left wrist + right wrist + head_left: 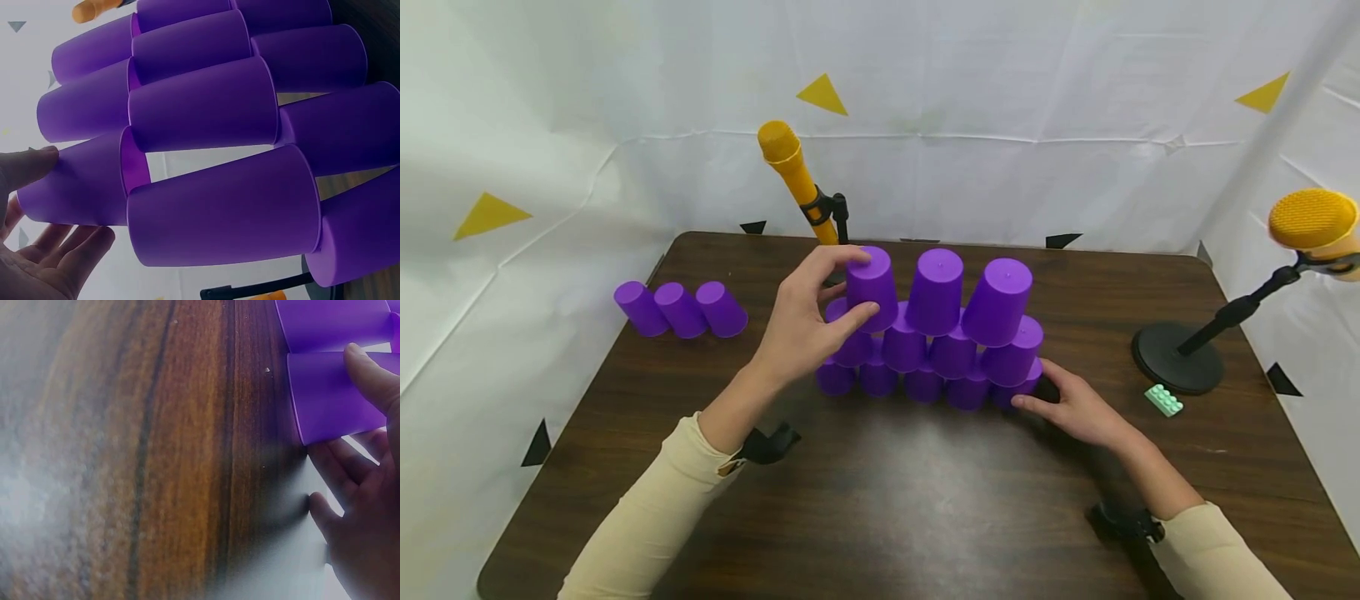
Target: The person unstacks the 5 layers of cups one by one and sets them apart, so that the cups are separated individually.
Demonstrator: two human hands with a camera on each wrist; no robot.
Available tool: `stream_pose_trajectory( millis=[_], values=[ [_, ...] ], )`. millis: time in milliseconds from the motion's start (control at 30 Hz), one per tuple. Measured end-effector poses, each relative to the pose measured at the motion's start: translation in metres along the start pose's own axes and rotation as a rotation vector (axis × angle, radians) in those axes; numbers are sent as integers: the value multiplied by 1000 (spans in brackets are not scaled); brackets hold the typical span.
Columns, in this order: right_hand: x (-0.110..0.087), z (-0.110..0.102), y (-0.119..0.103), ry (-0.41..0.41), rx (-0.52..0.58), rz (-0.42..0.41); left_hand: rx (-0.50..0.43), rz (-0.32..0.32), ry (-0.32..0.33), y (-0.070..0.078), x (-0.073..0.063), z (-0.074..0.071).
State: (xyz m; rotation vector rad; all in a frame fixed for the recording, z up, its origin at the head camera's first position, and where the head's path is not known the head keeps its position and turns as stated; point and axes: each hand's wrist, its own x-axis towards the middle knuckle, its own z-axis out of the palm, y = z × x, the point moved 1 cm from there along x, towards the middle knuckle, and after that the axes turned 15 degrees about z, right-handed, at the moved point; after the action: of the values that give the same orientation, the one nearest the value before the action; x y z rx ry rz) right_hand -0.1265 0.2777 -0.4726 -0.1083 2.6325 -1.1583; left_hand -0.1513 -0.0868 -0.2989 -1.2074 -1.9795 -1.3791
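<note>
Upside-down purple cups stand stacked in three rows mid-table, with several in the bottom and middle rows and three on top. My left hand (pixel 805 321) holds the top row's left cup (pixel 877 287), thumb on the near side and fingers round the far side. In the left wrist view this cup (pixel 81 187) rests rim-down on the row beneath. Low at the stack's right end, my right hand (pixel 1078 408) grips the last bottom cup (pixel 331 394) between thumb and fingers. That cup's rim is on the table.
Three more purple cups (pixel 681 310) stand upside down at the table's left. A yellow microphone (pixel 792 167) rises behind the stack. To the right are another yellow microphone (pixel 1312 220) on a black stand (pixel 1178 357) and a mint-green toy brick (pixel 1163 400).
</note>
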Motion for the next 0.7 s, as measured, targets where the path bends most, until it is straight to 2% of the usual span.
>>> stream_pose_trajectory(
  millis=[233,333,433,567,700],
  values=[
    [1,0,3,0,-4,13,17,-9,37,3,0,-5],
    [2,0,3,3,-7,13,39,-19,82,3,-1,-15],
    [4,1,3,0,-7,10,94,-49,144,-4,-4,-31],
    [3,1,3,-5,-7,6,200,-138,225,-30,-17,-55],
    [2,0,4,-3,-7,6,271,-243,284,-78,-45,-72]
  ],
)
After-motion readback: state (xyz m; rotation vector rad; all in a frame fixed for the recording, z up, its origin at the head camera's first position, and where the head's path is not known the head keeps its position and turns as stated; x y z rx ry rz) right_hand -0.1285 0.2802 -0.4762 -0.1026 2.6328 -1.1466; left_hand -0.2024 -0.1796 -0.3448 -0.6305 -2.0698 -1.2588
